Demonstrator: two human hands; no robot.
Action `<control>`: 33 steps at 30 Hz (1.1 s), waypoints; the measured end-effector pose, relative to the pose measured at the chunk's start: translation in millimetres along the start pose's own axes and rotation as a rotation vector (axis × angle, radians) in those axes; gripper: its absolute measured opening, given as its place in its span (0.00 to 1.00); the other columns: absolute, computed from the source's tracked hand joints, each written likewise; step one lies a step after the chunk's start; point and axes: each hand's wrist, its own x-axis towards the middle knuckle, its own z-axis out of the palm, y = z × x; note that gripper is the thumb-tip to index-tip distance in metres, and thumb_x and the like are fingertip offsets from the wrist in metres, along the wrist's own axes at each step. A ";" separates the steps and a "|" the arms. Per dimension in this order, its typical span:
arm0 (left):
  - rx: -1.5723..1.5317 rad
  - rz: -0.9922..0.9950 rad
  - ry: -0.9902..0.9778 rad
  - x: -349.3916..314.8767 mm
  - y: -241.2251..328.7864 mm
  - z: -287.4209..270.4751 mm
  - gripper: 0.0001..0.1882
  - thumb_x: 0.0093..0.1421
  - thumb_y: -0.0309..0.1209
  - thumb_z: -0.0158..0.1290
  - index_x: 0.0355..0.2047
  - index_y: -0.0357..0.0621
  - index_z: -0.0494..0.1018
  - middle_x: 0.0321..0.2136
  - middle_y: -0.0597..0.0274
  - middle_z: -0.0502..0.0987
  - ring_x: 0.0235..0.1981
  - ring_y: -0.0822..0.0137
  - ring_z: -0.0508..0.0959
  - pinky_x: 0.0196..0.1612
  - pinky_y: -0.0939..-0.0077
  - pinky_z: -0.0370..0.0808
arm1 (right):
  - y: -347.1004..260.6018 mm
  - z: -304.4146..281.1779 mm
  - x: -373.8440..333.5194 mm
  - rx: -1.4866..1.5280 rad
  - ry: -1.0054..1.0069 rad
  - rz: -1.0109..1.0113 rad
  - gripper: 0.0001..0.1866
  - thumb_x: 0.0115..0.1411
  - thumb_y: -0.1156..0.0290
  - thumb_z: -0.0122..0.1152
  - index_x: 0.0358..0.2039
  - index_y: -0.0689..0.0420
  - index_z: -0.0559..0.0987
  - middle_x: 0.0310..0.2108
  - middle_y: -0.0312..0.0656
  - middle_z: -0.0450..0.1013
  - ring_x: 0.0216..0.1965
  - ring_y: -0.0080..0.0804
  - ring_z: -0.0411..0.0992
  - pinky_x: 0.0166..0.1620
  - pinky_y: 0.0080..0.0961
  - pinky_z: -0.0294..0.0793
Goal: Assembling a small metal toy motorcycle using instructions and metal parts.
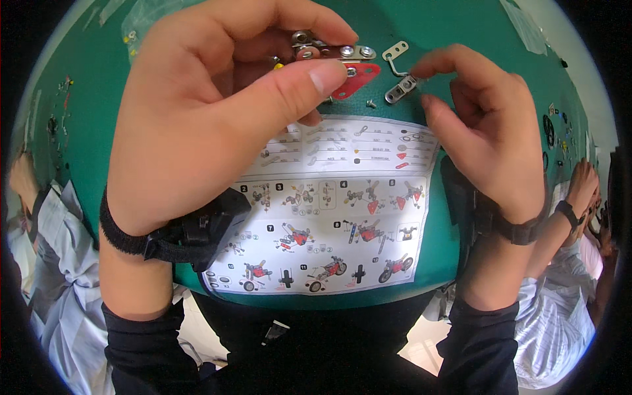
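Note:
Between the thumb and fingers of my left hand (217, 99) is a partly built metal model, with bolted silver strips (359, 51) and a red triangular plate (359, 80). Part of it is hidden behind the thumb. My right hand (484, 108) is over the table to the right, thumb and index finger apart. Its index fingertip is beside a small silver bracket with holes (400, 90); whether they touch I cannot tell. A bent metal rod (393, 66) runs from the bracket toward a short perforated strip (395, 50). A small screw (371, 104) lies nearby on the green table.
A printed instruction sheet (329, 230) with step pictures covers the near part of the green table (461, 26). Clear plastic bags (525, 26) lie at the far edge. Loose small parts (559, 115) lie at the right, and other people's arms (579, 191) show at both sides.

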 end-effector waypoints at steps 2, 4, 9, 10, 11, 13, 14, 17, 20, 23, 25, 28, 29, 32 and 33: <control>0.011 0.010 0.006 -1.1 0.8 -0.5 0.17 0.63 0.32 0.55 0.49 0.36 0.74 0.32 0.60 0.80 0.27 0.75 0.78 0.29 0.85 0.71 | 0.5 2.2 -0.1 0.023 0.025 0.004 0.15 0.51 0.80 0.59 0.42 0.59 0.80 0.14 0.28 0.52 0.17 0.14 0.49 0.21 0.21 0.45; -0.018 -0.008 0.023 -2.0 0.9 0.1 0.16 0.63 0.32 0.55 0.48 0.36 0.74 0.31 0.60 0.81 0.27 0.75 0.79 0.29 0.86 0.70 | 1.3 4.8 1.4 0.012 0.040 0.009 0.17 0.51 0.80 0.62 0.44 0.58 0.80 0.15 0.28 0.51 0.18 0.14 0.49 0.22 0.21 0.45; 0.000 0.008 0.019 -1.6 -1.2 -1.3 0.16 0.63 0.33 0.55 0.48 0.36 0.74 0.31 0.60 0.81 0.27 0.76 0.78 0.28 0.85 0.70 | 4.7 10.1 3.7 -0.016 0.072 -0.005 0.18 0.51 0.78 0.67 0.44 0.57 0.80 0.15 0.30 0.50 0.18 0.16 0.48 0.22 0.22 0.46; -0.010 0.007 0.018 -1.4 -0.6 -1.5 0.16 0.63 0.33 0.55 0.48 0.36 0.74 0.30 0.61 0.80 0.27 0.75 0.78 0.28 0.85 0.70 | 4.8 10.1 3.9 -0.035 0.090 -0.003 0.18 0.51 0.77 0.68 0.45 0.57 0.80 0.15 0.31 0.50 0.18 0.17 0.48 0.22 0.22 0.46; -0.010 0.008 0.018 -1.0 -0.1 -1.5 0.16 0.63 0.33 0.55 0.48 0.36 0.74 0.30 0.61 0.80 0.27 0.75 0.78 0.28 0.85 0.70 | 5.5 10.2 4.5 -0.036 0.091 -0.002 0.18 0.51 0.77 0.68 0.45 0.57 0.80 0.15 0.31 0.50 0.18 0.17 0.48 0.22 0.22 0.46; 0.001 0.006 0.019 -0.3 0.5 -1.4 0.17 0.63 0.33 0.55 0.49 0.36 0.74 0.32 0.60 0.80 0.27 0.75 0.78 0.28 0.85 0.70 | 7.5 10.3 6.0 -0.067 0.119 -0.023 0.15 0.52 0.76 0.68 0.42 0.58 0.80 0.15 0.33 0.49 0.18 0.18 0.48 0.22 0.23 0.47; 0.003 0.005 0.019 -0.1 0.2 -1.0 0.17 0.63 0.33 0.55 0.49 0.36 0.74 0.32 0.60 0.80 0.27 0.75 0.78 0.28 0.85 0.70 | 7.8 10.3 6.2 -0.066 0.119 -0.024 0.15 0.52 0.76 0.68 0.42 0.58 0.80 0.15 0.33 0.49 0.18 0.18 0.48 0.22 0.23 0.47; 0.003 0.043 0.078 1.3 -0.8 -0.5 0.17 0.64 0.33 0.54 0.49 0.36 0.74 0.35 0.59 0.80 0.27 0.74 0.78 0.28 0.85 0.70 | 9.8 9.9 6.3 -0.096 0.121 -0.009 0.11 0.53 0.74 0.68 0.37 0.59 0.78 0.14 0.34 0.50 0.18 0.19 0.48 0.21 0.24 0.47; -0.008 0.028 0.066 3.2 -1.4 -0.8 0.17 0.63 0.32 0.55 0.50 0.36 0.73 0.37 0.58 0.79 0.27 0.73 0.79 0.28 0.85 0.70 | 12.4 11.4 5.9 -0.072 0.075 0.024 0.09 0.54 0.74 0.68 0.34 0.60 0.76 0.14 0.35 0.51 0.18 0.19 0.48 0.21 0.24 0.48; -0.020 0.030 0.073 2.3 1.9 0.7 0.17 0.62 0.30 0.56 0.50 0.36 0.73 0.36 0.59 0.80 0.27 0.73 0.79 0.28 0.85 0.70 | 5.1 5.1 5.7 -0.103 0.099 -0.003 0.08 0.56 0.74 0.67 0.32 0.62 0.76 0.14 0.34 0.53 0.18 0.18 0.49 0.22 0.23 0.48; -0.026 -0.010 0.044 1.2 3.8 0.8 0.17 0.62 0.28 0.56 0.50 0.37 0.72 0.36 0.59 0.80 0.28 0.73 0.79 0.28 0.85 0.70 | -1.9 0.0 4.0 -0.072 0.088 0.045 0.07 0.58 0.76 0.65 0.30 0.62 0.74 0.15 0.30 0.58 0.19 0.15 0.51 0.23 0.19 0.50; 0.004 -0.039 0.058 -1.6 4.8 1.7 0.15 0.62 0.27 0.56 0.48 0.37 0.73 0.35 0.60 0.80 0.28 0.73 0.79 0.28 0.85 0.70 | -5.4 1.6 0.9 -0.024 0.140 0.143 0.07 0.59 0.77 0.64 0.30 0.61 0.73 0.21 0.26 0.64 0.23 0.12 0.57 0.26 0.15 0.54; 0.002 -0.043 0.054 -1.6 4.9 2.7 0.15 0.62 0.27 0.56 0.48 0.37 0.73 0.35 0.60 0.80 0.28 0.73 0.79 0.28 0.85 0.70 | 3.4 5.9 -0.5 -0.023 0.137 0.148 0.07 0.59 0.77 0.64 0.30 0.61 0.73 0.21 0.26 0.64 0.23 0.12 0.57 0.26 0.15 0.54; -0.039 -0.025 0.026 2.0 2.1 2.9 0.14 0.61 0.29 0.57 0.46 0.37 0.73 0.34 0.61 0.79 0.29 0.73 0.79 0.30 0.84 0.71 | 12.7 17.7 0.8 0.281 0.289 -0.016 0.07 0.60 0.77 0.63 0.32 0.61 0.72 0.27 0.27 0.67 0.28 0.12 0.63 0.31 0.11 0.60; -0.175 -0.021 0.015 6.2 0.2 2.0 0.14 0.61 0.26 0.57 0.45 0.33 0.71 0.34 0.55 0.80 0.31 0.72 0.80 0.34 0.82 0.75 | 7.3 11.1 -1.3 0.224 0.256 0.018 0.08 0.60 0.78 0.63 0.32 0.62 0.71 0.28 0.28 0.67 0.30 0.13 0.64 0.33 0.11 0.62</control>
